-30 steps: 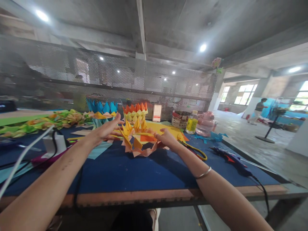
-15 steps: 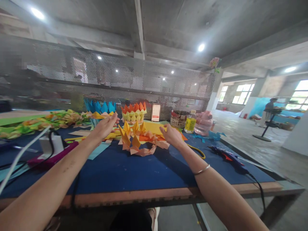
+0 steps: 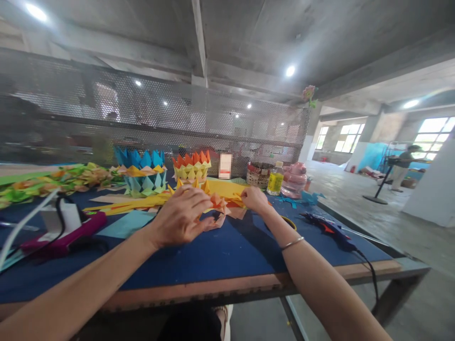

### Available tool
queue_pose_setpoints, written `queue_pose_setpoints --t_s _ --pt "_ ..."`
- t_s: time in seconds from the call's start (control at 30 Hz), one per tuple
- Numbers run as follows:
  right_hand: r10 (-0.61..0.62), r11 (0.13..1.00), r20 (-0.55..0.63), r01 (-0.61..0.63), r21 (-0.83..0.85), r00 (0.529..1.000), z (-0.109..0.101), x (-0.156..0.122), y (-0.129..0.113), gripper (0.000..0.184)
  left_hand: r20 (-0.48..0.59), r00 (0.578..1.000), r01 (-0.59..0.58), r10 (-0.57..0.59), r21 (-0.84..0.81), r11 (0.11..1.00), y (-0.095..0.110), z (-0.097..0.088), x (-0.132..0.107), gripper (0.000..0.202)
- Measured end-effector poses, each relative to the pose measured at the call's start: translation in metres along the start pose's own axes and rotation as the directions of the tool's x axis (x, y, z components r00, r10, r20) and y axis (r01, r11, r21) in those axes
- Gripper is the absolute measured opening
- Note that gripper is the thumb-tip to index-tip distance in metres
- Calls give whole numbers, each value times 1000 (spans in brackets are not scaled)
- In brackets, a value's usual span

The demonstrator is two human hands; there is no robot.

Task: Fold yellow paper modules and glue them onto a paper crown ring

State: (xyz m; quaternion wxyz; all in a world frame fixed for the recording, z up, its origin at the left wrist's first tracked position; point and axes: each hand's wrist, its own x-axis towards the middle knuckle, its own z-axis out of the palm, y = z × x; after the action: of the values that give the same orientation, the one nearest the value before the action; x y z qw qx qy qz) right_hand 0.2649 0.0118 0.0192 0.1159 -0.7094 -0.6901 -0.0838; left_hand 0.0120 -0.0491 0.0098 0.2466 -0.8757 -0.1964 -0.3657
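My left hand (image 3: 185,213) is over the near-left part of a ring of folded paper pieces (image 3: 215,222), peach with pointed orange-yellow tips. Its thumb is apart from the fingers, and I cannot tell whether they touch the ring, which it largely hides. Curled at the right edge of the yellow paper sheets (image 3: 225,187) is my right hand (image 3: 255,200); whatever its fingers hold is hidden. Behind the ring stand a red-and-yellow folded-paper piece (image 3: 192,166) and a blue, orange and green one (image 3: 144,173).
To the right lie a glue gun (image 3: 330,229) with its cord, a yellow-labelled bottle (image 3: 275,180), a pink jar (image 3: 294,181) and a woven basket (image 3: 258,176). At left are a purple power strip (image 3: 67,232) and a heap of folded paper (image 3: 81,177). A person stands far right.
My left hand has moved right and nearer, from beside the blue paper piece to over the ring. The fingers of my right hand have curled in at the yellow paper.
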Motion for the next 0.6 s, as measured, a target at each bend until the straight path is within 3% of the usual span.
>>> queue_pose_setpoints --t_s 0.07,0.2,0.43,0.53,0.6 --pt "8 999 19 -7 -48 1000 1 2 7 29 70 994 -87 84 42 995 5 1 0 24" --pt "18 995 67 -11 -104 998 2 6 17 31 153 984 -107 96 65 992 6 4 -1 27" --pt "17 996 118 -6 -89 993 8 9 22 30 99 994 -68 55 136 988 -2 7 -2 32" --pt "14 999 86 -10 -50 996 8 9 23 30 65 998 -18 13 75 997 1 3 -1 29" --pt "11 1000 26 -11 -12 1000 6 8 23 31 35 996 86 -84 -63 994 5 0 0 25"
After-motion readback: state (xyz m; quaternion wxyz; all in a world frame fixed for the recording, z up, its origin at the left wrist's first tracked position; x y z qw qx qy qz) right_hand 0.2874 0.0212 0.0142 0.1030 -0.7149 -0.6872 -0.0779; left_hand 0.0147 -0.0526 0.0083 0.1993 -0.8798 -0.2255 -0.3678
